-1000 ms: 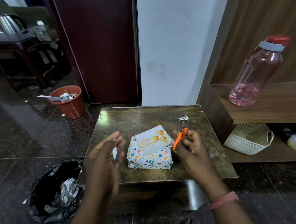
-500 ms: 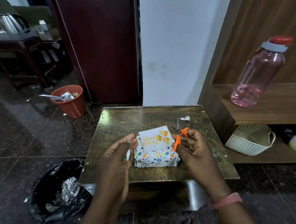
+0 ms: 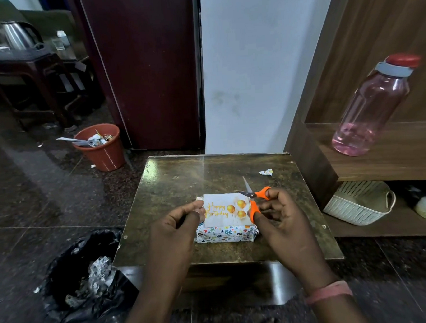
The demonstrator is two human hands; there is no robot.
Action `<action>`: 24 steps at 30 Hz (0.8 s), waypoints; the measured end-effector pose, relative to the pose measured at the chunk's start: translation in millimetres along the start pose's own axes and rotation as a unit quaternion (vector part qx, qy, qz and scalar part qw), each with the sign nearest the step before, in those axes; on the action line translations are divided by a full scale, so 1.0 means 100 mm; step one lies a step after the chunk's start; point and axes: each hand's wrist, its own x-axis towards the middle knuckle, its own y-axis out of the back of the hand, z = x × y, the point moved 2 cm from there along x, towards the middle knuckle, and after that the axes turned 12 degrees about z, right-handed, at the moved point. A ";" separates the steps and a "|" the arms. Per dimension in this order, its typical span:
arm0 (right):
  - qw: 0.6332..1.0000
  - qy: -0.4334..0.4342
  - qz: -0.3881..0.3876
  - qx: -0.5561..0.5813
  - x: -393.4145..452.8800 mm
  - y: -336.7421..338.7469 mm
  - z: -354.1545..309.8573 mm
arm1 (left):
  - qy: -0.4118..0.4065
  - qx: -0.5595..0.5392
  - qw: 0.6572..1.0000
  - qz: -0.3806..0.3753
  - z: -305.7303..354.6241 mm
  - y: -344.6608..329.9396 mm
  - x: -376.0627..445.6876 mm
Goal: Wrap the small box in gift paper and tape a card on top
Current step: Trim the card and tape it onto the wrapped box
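The small box [image 3: 225,234], wrapped in white paper with coloured prints, lies near the front of the low table [image 3: 183,182]. A white "Happy Birthday" card [image 3: 221,207] with gold balloons lies flat on top of it. My left hand [image 3: 176,227] has its fingertips pinched together at the card's left edge, on a small strip of tape that the fingers mostly hide. My right hand [image 3: 281,222] grips orange-handled scissors [image 3: 254,201] at the card's right edge, blades parted and pointing away and to the left.
A paper scrap [image 3: 266,172] lies at the table's back right. On the wooden shelf to the right stand a pink bottle [image 3: 372,108] and, lower down, a white basket [image 3: 357,203]. A black rubbish bag [image 3: 84,274] and an orange bin [image 3: 100,147] sit on the floor to the left.
My left hand has moved right from beside the box to the card's left edge. The right hand with the scissors has come in against the card's right edge.
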 end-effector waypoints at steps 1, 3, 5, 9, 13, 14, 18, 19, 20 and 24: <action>1.000 -0.004 -0.001 0.005 0.00 0.00 0.00 | -0.003 0.007 1.000 0.001 0.00 0.00 0.00; 1.000 -0.007 -0.004 0.009 0.00 0.01 0.00 | -0.004 0.013 1.000 0.003 0.00 -0.01 0.00; 1.000 -0.006 -0.005 0.011 0.00 0.00 0.00 | -0.003 0.015 1.000 0.007 -0.01 -0.01 0.00; 1.000 -0.011 0.002 0.009 0.00 0.00 0.00 | -0.004 0.013 1.000 0.019 -0.02 -0.01 0.01; 1.000 -0.001 0.004 0.010 -0.01 0.00 -0.02 | -0.011 0.013 1.000 0.023 -0.02 0.00 0.00; 1.000 0.001 0.004 0.011 -0.01 -0.01 -0.03 | -0.011 0.013 1.000 0.025 -0.02 -0.01 0.00; 1.000 0.003 0.009 0.015 -0.01 -0.02 -0.01 | -0.014 0.022 0.999 0.025 -0.02 -0.01 0.01; 1.000 0.003 0.010 0.020 -0.01 -0.02 -0.01 | -0.015 0.023 0.999 0.026 -0.02 0.00 0.01; 1.000 0.003 0.014 0.028 -0.01 -0.02 -0.01 | -0.017 0.021 0.999 0.026 -0.01 0.00 0.00; 0.996 -0.002 0.038 0.084 0.00 -0.03 -0.07 | -0.029 -0.003 0.999 0.018 0.03 0.03 -0.02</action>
